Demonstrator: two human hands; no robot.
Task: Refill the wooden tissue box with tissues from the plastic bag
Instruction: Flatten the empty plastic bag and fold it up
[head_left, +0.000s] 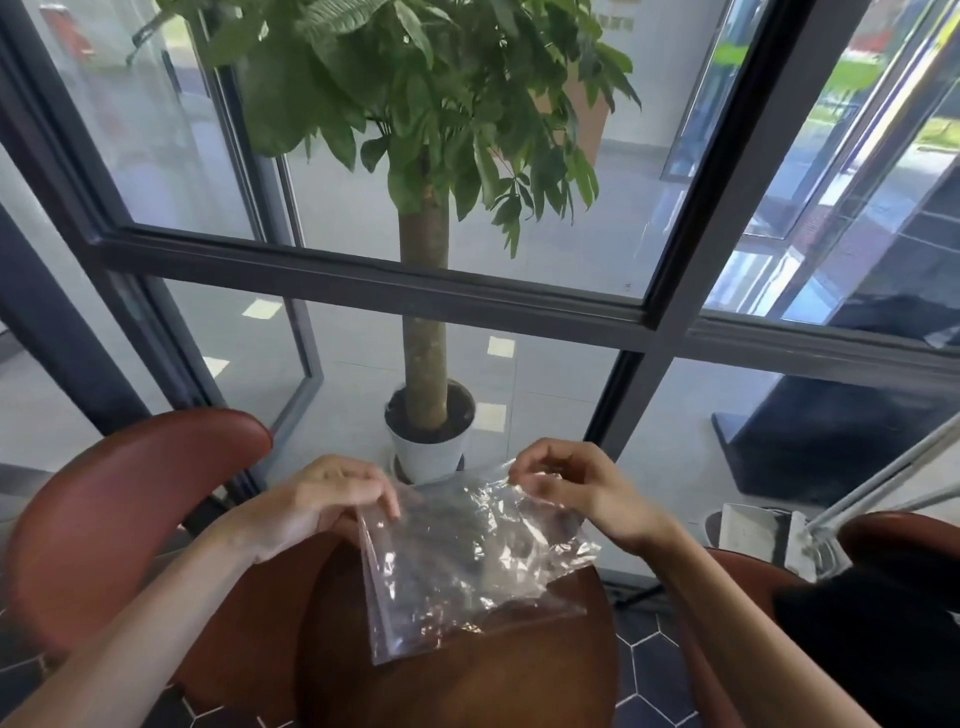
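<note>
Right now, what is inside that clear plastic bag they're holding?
The plastic bag, pinched by the left hand and right hand, looks empty; no tissues show. Through it only the round wooden table appears.

Hands: two, left hand (332, 499) lower centre-left, right hand (571, 488) lower centre-right. Plastic bag (467, 561): one, clear, lower centre, pinched at its upper corners by both hands. Round table (467, 675): one, bottom centre. Red-brown chairs: two, chair (130, 509) lower left, second chair (883, 530) lower right, mostly hidden. Potted tree (423, 208): one, centre. White pot (428, 447): one, under trunk. Tissue count in bag: cannot tell.
</note>
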